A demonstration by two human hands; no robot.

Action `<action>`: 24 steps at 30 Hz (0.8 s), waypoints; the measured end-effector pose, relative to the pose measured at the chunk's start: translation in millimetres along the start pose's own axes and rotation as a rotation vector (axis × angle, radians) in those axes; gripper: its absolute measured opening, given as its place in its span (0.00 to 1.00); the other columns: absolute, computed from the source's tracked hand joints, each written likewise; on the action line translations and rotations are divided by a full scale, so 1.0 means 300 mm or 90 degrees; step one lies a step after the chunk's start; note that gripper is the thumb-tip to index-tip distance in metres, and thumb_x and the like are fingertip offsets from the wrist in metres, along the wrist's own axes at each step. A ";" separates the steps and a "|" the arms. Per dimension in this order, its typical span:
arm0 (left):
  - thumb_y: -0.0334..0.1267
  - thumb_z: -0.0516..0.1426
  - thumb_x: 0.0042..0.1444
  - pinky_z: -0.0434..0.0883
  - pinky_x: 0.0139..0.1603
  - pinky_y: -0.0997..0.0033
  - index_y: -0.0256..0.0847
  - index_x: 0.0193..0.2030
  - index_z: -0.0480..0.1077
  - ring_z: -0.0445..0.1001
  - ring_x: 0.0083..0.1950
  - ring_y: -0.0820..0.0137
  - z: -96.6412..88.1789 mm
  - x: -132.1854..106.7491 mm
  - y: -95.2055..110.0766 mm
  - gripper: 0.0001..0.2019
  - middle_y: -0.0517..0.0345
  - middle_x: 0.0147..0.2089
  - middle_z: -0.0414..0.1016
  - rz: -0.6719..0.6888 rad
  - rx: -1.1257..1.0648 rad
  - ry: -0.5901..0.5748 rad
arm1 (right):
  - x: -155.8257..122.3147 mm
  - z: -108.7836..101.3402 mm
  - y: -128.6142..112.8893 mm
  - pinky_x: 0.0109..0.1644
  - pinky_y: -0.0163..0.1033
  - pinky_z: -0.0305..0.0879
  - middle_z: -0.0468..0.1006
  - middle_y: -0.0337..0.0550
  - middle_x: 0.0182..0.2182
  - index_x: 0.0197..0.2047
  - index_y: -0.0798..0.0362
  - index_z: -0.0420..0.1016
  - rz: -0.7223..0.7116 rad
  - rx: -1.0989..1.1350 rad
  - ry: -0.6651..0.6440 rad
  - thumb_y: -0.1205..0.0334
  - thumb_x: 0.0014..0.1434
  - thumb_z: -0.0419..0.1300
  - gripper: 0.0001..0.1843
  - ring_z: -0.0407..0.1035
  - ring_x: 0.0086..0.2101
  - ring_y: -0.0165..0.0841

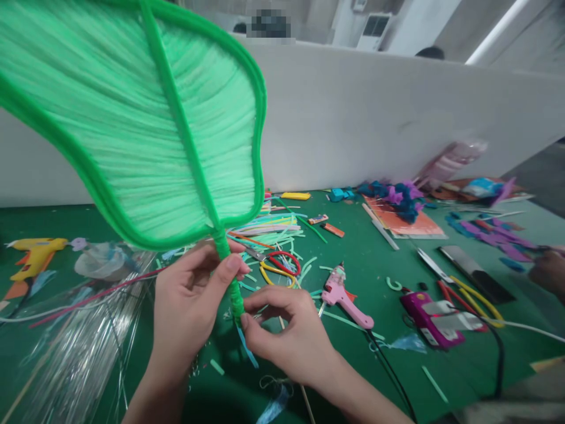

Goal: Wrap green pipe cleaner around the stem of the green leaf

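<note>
A large green leaf (220, 118) with a fuzzy rim and midrib, strung with pale green strands, is held up at the left. Its wrapped green stem (223, 244) points down toward the table. My left hand (189, 294) is closed round the upper stem, just under the leaf's base, thumb in front. Lower down, my right hand (286, 335) pinches the stem's bottom end between thumb and fingers. A thin blue strip (248, 348) hangs from that end. Behind my hands lie red-and-yellow scissors (282, 268), and a pink glue gun (346, 297) rests to the right.
A yellow glue gun (37, 256) and a bundle of clear-wrapped wires (83, 347) lie left. Coloured strips (269, 227) are scattered behind. At right are a purple power strip (428, 321), more scissors (468, 294), a phone (477, 274) and another person's hand (547, 274). A white partition (353, 118) stands behind.
</note>
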State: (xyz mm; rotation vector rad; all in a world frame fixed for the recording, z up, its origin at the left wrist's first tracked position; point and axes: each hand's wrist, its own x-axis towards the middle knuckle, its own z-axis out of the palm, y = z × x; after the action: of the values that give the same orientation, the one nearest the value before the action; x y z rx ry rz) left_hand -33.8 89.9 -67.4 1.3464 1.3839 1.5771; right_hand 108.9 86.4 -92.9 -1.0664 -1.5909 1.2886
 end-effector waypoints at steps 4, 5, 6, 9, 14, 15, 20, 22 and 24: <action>0.38 0.62 0.60 0.73 0.36 0.82 0.47 0.38 0.79 0.76 0.33 0.77 -0.001 0.000 -0.008 0.03 0.65 0.33 0.78 0.001 -0.005 -0.003 | 0.001 0.000 0.005 0.33 0.35 0.73 0.80 0.43 0.26 0.31 0.56 0.82 0.019 0.008 -0.011 0.65 0.50 0.63 0.07 0.74 0.27 0.31; 0.39 0.62 0.60 0.73 0.36 0.83 0.47 0.38 0.79 0.76 0.33 0.78 -0.001 0.000 -0.010 0.03 0.65 0.33 0.78 0.000 -0.006 -0.005 | 0.002 0.000 0.006 0.33 0.35 0.73 0.80 0.42 0.26 0.31 0.56 0.82 0.027 0.019 -0.013 0.65 0.49 0.63 0.07 0.74 0.27 0.31; 0.38 0.62 0.60 0.73 0.36 0.83 0.47 0.38 0.79 0.76 0.33 0.78 -0.001 0.000 -0.013 0.03 0.65 0.34 0.78 -0.001 -0.007 -0.007 | 0.003 0.000 0.007 0.34 0.34 0.72 0.80 0.42 0.26 0.30 0.56 0.81 0.037 0.033 -0.016 0.65 0.49 0.63 0.06 0.73 0.28 0.31; 0.39 0.62 0.60 0.73 0.36 0.83 0.48 0.38 0.80 0.76 0.34 0.77 -0.002 0.001 -0.017 0.03 0.65 0.35 0.79 0.000 -0.014 -0.012 | 0.009 0.000 0.007 0.34 0.34 0.70 0.78 0.40 0.26 0.28 0.55 0.79 0.074 0.091 -0.024 0.65 0.47 0.63 0.03 0.71 0.28 0.30; 0.39 0.62 0.60 0.73 0.36 0.82 0.49 0.40 0.80 0.76 0.35 0.76 -0.004 -0.001 -0.016 0.04 0.65 0.36 0.79 -0.013 -0.043 -0.031 | 0.024 -0.002 0.001 0.30 0.32 0.63 0.72 0.35 0.24 0.24 0.54 0.74 0.167 0.197 -0.076 0.66 0.43 0.66 0.04 0.65 0.27 0.27; 0.39 0.62 0.60 0.73 0.36 0.81 0.48 0.39 0.80 0.76 0.34 0.76 -0.004 -0.001 -0.015 0.04 0.64 0.35 0.79 -0.018 -0.050 -0.037 | 0.026 -0.002 0.001 0.28 0.32 0.60 0.71 0.35 0.23 0.24 0.54 0.73 0.190 0.213 -0.085 0.66 0.42 0.67 0.06 0.63 0.25 0.26; 0.39 0.63 0.59 0.73 0.36 0.80 0.47 0.39 0.80 0.76 0.34 0.75 -0.005 -0.003 -0.020 0.04 0.63 0.33 0.78 -0.041 -0.076 -0.044 | 0.027 -0.003 0.007 0.25 0.30 0.54 0.69 0.30 0.20 0.26 0.54 0.74 0.252 0.270 -0.110 0.64 0.40 0.72 0.11 0.57 0.21 0.22; 0.39 0.63 0.59 0.73 0.37 0.80 0.48 0.40 0.80 0.76 0.34 0.75 -0.005 -0.003 -0.025 0.04 0.63 0.33 0.78 -0.046 -0.094 -0.042 | 0.025 -0.002 0.013 0.27 0.30 0.57 0.70 0.31 0.20 0.26 0.54 0.75 0.263 0.297 -0.115 0.63 0.39 0.74 0.12 0.61 0.21 0.23; 0.38 0.63 0.59 0.72 0.37 0.80 0.48 0.41 0.80 0.76 0.34 0.75 -0.005 -0.004 -0.031 0.04 0.64 0.33 0.78 -0.049 -0.120 -0.044 | 0.025 -0.001 0.021 0.28 0.31 0.61 0.72 0.31 0.20 0.26 0.55 0.75 0.274 0.330 -0.121 0.62 0.39 0.74 0.13 0.65 0.21 0.23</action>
State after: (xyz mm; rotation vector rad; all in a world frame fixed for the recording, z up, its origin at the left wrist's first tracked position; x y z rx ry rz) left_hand -36.3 90.8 -76.6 1.2086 1.1993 1.5535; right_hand 107.5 94.2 -98.4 -0.9959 -1.0794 2.0083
